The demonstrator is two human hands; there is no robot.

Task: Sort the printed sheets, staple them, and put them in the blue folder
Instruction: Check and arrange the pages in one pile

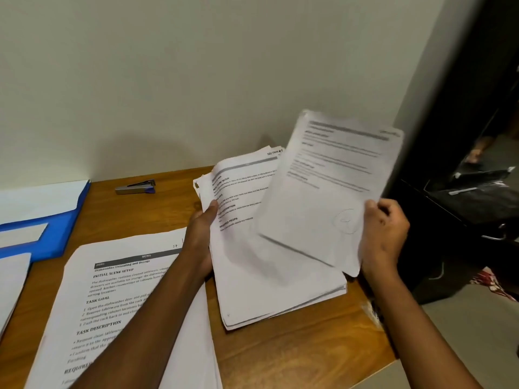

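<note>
- Fingers first: right hand (383,237) pinches one loose sheet (325,192) by its lower right edge, thumb on top, rest curled behind. Sheet is lifted off the stack and blurry, so prob mid-move.
- Left hand (200,234) holds the stack (269,265) at its left edge, thumb (211,206) pressing on the top page, other fingers under/behind, can't see them properly.
- Stack sits at the right end of the table (295,349), top edge raised, bottom edge down on the wood.
- Step in hand imo: sorting, i.e. peeling pages off one by one. To do it well: check the header/page no. before dropping it, keep the thumb clamping the rest so nothing slides, and lay it square on the right pile w/ edges lined up, else stapling gets messy.
- Second pile (112,313) lies flat front-left, partly under the left forearm, heading readable.
- Stapler (136,187) is at the back of the table near the wall, well apart from both hands, untouched.
- Containers: blue folder (63,228) lies open at far left. White paper lies on its flaps, but can't tell if those are sorted sets or just pocket/liner. Nothing stapled that I can see.
</note>
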